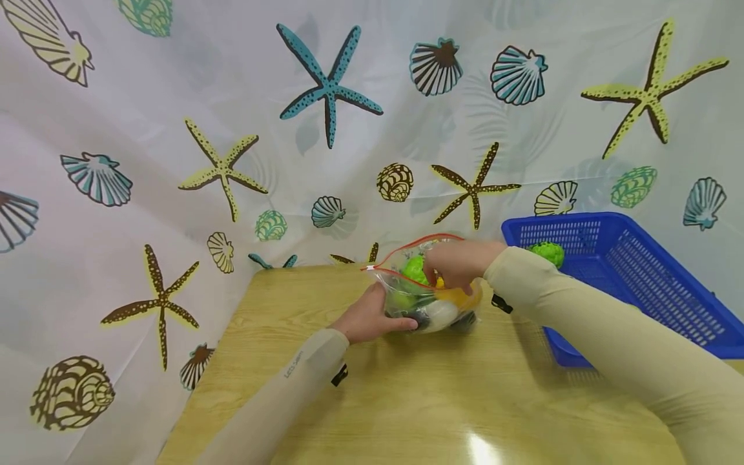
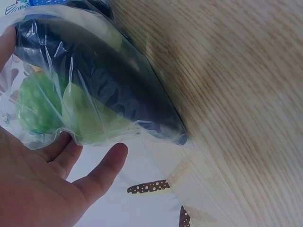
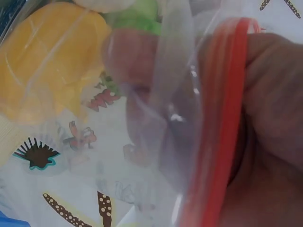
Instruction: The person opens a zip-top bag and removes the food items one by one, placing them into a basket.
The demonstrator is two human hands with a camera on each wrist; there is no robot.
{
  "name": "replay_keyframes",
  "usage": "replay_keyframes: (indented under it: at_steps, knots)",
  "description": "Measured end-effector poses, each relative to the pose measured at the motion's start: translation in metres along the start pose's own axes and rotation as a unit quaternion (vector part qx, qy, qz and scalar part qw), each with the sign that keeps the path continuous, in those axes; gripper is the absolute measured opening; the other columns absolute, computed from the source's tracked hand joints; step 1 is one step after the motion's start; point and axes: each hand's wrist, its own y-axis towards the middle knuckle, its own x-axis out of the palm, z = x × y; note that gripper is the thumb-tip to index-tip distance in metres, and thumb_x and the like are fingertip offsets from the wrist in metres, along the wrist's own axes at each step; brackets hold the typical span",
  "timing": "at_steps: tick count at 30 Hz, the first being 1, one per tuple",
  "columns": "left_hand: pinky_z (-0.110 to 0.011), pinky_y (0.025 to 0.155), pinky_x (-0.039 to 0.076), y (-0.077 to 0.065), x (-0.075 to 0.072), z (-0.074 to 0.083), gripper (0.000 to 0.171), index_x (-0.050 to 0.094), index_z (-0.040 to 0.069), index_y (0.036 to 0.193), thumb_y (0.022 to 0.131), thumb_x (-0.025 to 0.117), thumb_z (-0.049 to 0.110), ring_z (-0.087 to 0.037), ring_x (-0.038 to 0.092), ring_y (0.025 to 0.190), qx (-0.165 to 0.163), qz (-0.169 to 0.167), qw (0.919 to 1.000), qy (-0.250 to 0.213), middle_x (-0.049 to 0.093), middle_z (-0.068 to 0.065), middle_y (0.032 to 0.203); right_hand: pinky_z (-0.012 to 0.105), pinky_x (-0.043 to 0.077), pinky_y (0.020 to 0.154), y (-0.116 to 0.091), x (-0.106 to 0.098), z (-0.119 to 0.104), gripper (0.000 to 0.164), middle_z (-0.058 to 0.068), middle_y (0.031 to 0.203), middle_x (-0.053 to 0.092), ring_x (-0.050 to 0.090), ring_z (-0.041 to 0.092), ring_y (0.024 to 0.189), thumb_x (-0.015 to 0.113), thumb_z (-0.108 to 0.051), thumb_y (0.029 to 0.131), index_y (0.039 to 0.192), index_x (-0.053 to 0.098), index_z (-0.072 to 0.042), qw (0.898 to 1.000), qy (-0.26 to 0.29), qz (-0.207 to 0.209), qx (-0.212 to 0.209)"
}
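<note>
A clear zip bag (image 1: 440, 315) with a red-edged mouth stands on the table, filled with colourful produce-like pieces. Through the plastic show a long dark eggplant-like piece (image 2: 102, 73), a bumpy green piece (image 2: 40, 101), a pale green piece (image 2: 87, 113), a rounded yellow piece (image 3: 52, 56) and a white one. My left hand (image 1: 369, 315) holds the bag's left side, thumb on the near face and fingers on the far side. My right hand (image 1: 459, 261) reaches through the mouth, fingers apart and pointing down near the green and yellow pieces, seen blurred through the plastic.
A blue plastic basket (image 1: 624, 248) with slotted walls stands at the right, under and beyond my right sleeve. A bumpy green piece (image 1: 547, 253) lies in it. Behind the wooden table (image 1: 401, 400) hangs a white cloth (image 1: 395, 129) printed with starfish and shells.
</note>
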Motion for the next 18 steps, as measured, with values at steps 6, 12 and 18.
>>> replay_keyframes:
  at_steps: [6,12,18]
  knots:
    - [-0.037,0.100,0.039,0.000,-0.002,0.002,0.088,0.030,0.025,0.142,0.072,0.075,0.056,-0.002,0.039,0.115,-0.002,-0.003,1.0000,0.004,0.042,0.010,0.130,0.029,0.053,0.045,0.004,0.001,-0.001,0.030,0.010,0.118,0.062,0.059,0.012,0.045,0.058,0.000,0.089,0.111,0.070,-0.018,0.999,0.014,-0.040,0.028]
    - [-0.037,0.100,0.040,-0.001,0.000,-0.001,0.092,0.031,0.025,0.140,0.068,0.072,0.065,-0.002,0.039,0.114,-0.025,0.000,0.9993,0.029,0.042,0.009,0.129,0.023,0.034,0.036,0.007,0.007,-0.003,0.023,0.002,0.105,0.066,0.040,0.007,0.039,0.063,-0.011,0.088,0.107,0.072,-0.021,0.998,-0.018,-0.053,0.014]
    - [-0.036,0.098,0.041,0.000,0.001,-0.003,0.092,0.033,0.025,0.140,0.067,0.071,0.067,0.000,0.040,0.113,-0.014,-0.001,0.9988,0.046,0.044,0.012,0.129,0.026,0.034,0.039,0.008,0.014,-0.007,0.009,-0.006,0.084,0.064,0.039,0.008,0.039,0.072,-0.029,0.085,0.094,0.073,-0.025,0.997,-0.008,-0.068,0.028]
